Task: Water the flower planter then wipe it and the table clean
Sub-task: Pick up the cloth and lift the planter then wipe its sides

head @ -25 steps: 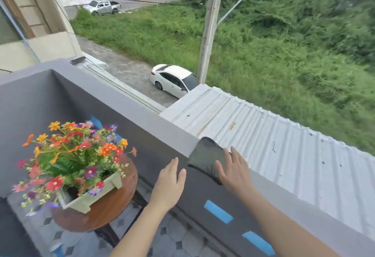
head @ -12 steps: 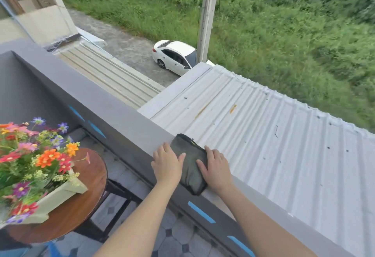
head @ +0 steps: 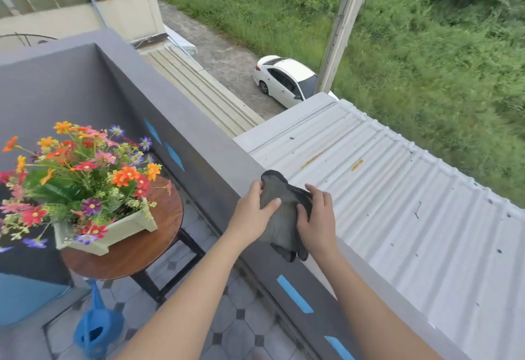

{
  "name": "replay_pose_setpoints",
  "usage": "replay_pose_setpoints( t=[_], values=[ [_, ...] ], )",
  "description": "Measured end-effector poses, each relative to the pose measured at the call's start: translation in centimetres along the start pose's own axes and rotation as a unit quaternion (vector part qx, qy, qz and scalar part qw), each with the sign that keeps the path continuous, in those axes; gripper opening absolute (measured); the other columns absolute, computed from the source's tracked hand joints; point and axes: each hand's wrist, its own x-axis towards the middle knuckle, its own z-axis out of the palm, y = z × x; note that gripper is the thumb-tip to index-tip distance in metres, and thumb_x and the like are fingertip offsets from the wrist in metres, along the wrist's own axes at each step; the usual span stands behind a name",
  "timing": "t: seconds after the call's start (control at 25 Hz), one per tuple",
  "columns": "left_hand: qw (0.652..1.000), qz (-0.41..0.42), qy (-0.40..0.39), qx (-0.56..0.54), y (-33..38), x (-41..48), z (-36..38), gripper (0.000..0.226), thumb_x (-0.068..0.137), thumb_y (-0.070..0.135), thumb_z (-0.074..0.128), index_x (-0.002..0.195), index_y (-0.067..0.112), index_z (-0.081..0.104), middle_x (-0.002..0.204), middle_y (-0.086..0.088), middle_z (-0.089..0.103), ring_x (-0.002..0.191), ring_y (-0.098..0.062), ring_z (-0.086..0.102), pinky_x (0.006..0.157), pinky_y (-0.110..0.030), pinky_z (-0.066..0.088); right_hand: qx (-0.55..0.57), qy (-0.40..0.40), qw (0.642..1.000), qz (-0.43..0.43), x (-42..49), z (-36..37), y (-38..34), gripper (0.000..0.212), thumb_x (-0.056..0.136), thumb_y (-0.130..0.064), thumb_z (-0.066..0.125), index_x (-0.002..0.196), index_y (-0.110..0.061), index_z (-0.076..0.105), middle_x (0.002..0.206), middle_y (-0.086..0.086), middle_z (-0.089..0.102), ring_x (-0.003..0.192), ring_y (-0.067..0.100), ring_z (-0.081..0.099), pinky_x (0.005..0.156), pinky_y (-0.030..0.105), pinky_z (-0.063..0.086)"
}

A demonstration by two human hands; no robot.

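Observation:
A dark grey cloth lies draped over the top of the grey balcony wall. My left hand grips its left side and my right hand grips its right side, bunching it. To the left, a pale green planter full of colourful flowers stands on a round wooden table. A blue watering can sits on the tiled floor below the table.
The balcony wall runs diagonally from upper left to lower right, with blue tape marks on its inner face. Beyond it lies a corrugated metal roof, then a drop to a road with a white car and grass. The table has black metal legs.
Both hands went from flat beside the cloth to gripping and bunching it on the wall top. The view swung back left, showing the planter, table and watering can.

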Motion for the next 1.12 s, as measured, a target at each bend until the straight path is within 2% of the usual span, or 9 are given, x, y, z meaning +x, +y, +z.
replay_pose_setpoints(
  t=[0.24,0.4,0.52,0.64,0.72,0.84,1.0,1.04,1.12],
  values=[
    [0.955,-0.020,0.171,-0.241,-3.2,-10.5,-8.6,0.011,0.093,0.025,0.058,0.103,0.026,0.062,0.097,0.004,0.072,0.088,-0.008,0.068,0.079,-0.031,0.056,0.022,-0.103,0.981,-0.165,-5.7,7.7,-7.3,0.037,0.093,-0.024,0.054,0.127,-0.010,0.054,0.113,0.004,0.052,0.101,0.004,0.045,0.092,0.013,0.032],
    [0.906,-0.161,0.277,-0.279,-10.9,-17.3,-13.8,0.010,0.092,0.024,0.059,0.099,0.030,0.063,0.099,0.001,0.071,0.090,-0.017,0.068,0.077,-0.040,0.057,0.003,-0.204,0.955,-0.217,-10.3,14.4,-10.3,0.043,0.092,-0.037,0.048,0.128,-0.014,0.053,0.121,0.006,0.051,0.115,0.018,0.047,0.098,0.024,0.035],
    [0.878,-0.240,0.342,-0.232,-16.2,-19.8,-17.3,0.009,0.090,0.022,0.060,0.098,0.024,0.063,0.099,-0.005,0.069,0.090,-0.025,0.066,0.079,-0.044,0.055,-0.003,-0.232,0.955,-0.185,-11.7,18.7,-10.8,0.040,0.096,-0.025,0.052,0.132,-0.009,0.049,0.125,0.011,0.052,0.119,0.027,0.047,0.098,0.031,0.036],
    [0.864,-0.244,0.411,-0.159,-20.3,-18.4,-21.7,0.008,0.088,0.015,0.061,0.094,0.011,0.062,0.088,-0.008,0.066,0.083,-0.029,0.063,0.064,-0.033,0.049,0.010,-0.223,0.964,-0.148,-11.2,23.4,-11.2,0.046,0.097,-0.025,0.051,0.137,-0.004,0.042,0.130,0.017,0.050,0.120,0.032,0.047,0.097,0.035,0.037],
    [0.865,-0.240,0.430,-0.096,-22.7,-15.7,-24.0,0.013,0.084,0.019,0.064,0.093,0.010,0.062,0.088,-0.010,0.066,0.085,-0.031,0.063,0.067,-0.037,0.048,0.024,-0.200,0.973,-0.115,-9.9,26.2,-11.2,0.051,0.098,-0.025,0.050,0.141,-0.001,0.034,0.132,0.021,0.046,0.122,0.035,0.046,0.097,0.038,0.037],
    [0.899,-0.195,0.392,-0.016,-25.3,-11.6,-24.7,0.041,0.076,0.032,0.071,0.111,0.013,0.061,0.102,-0.005,0.066,0.094,-0.025,0.060,0.072,-0.033,0.045,0.040,-0.164,0.981,-0.097,-7.8,29.8,-10.3,0.057,0.097,-0.023,0.052,0.142,0.002,0.028,0.134,0.023,0.042,0.122,0.038,0.045,0.096,0.040,0.039],
    [0.933,-0.094,0.335,0.087,-27.9,-8.0,-23.0,0.078,0.071,0.041,0.078,0.138,0.026,0.041,0.122,-0.001,0.061,0.112,-0.024,0.054,0.078,-0.030,0.042,0.062,-0.175,0.971,-0.151,-5.8,33.0,-8.8,0.061,0.094,-0.024,0.058,0.144,-0.004,0.030,0.127,0.016,0.048,0.120,0.028,0.042,0.093,0.026,0.032],
    [0.929,-0.071,0.348,0.101,-28.6,-7.4,-22.8,0.079,0.069,0.043,0.079,0.137,0.028,0.040,0.124,-0.001,0.061,0.113,-0.025,0.055,0.081,-0.033,0.045,0.069,-0.171,0.970,-0.161,-5.4,33.4,-8.6,0.057,0.092,-0.025,0.059,0.141,-0.006,0.036,0.125,0.014,0.051,0.118,0.028,0.045,0.094,0.027,0.033],
    [0.915,-0.043,0.382,0.120,-29.4,-6.7,-22.5,0.075,0.068,0.044,0.079,0.132,0.027,0.044,0.125,-0.002,0.061,0.111,-0.027,0.057,0.084,-0.038,0.048,0.079,-0.164,0.971,-0.156,-4.7,34.0,-8.4,0.049,0.090,-0.028,0.061,0.132,-0.010,0.044,0.122,0.009,0.057,0.114,0.027,0.051,0.102,0.045,0.039]
  ],
)
